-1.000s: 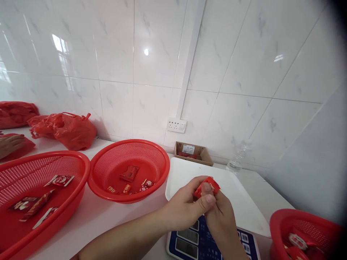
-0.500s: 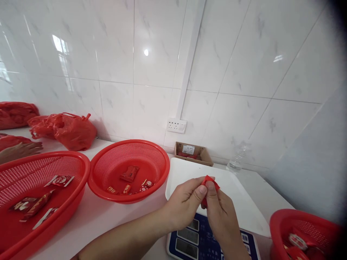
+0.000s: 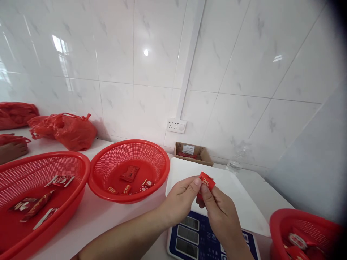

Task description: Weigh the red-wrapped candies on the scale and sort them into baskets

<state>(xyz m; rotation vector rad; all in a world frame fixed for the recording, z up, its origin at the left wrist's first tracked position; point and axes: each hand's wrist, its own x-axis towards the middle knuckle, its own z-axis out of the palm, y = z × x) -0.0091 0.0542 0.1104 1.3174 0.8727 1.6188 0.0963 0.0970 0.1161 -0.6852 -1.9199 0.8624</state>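
Both my hands pinch one small red packet (image 3: 206, 181) with gold print, held above the white tray (image 3: 238, 202) of a blue-faced scale (image 3: 189, 240). My left hand (image 3: 180, 204) grips its left edge with thumb and forefinger. My right hand (image 3: 221, 213) holds its right side from below, fingers closed. The packet stands nearly upright between the fingertips.
A red mesh basket (image 3: 130, 169) with a few red packets sits left of the scale, a larger one (image 3: 38, 202) further left, another (image 3: 303, 231) at the right edge. Red plastic bags (image 3: 65, 130), a cardboard box (image 3: 192, 151) and a clear bottle (image 3: 237, 160) line the tiled wall. Another person's hand (image 3: 11, 150) rests far left.
My hands have shifted slightly left and down, and the packet has been turned and flattened so its printed face shows. The other person's hand at the far left has drawn back.
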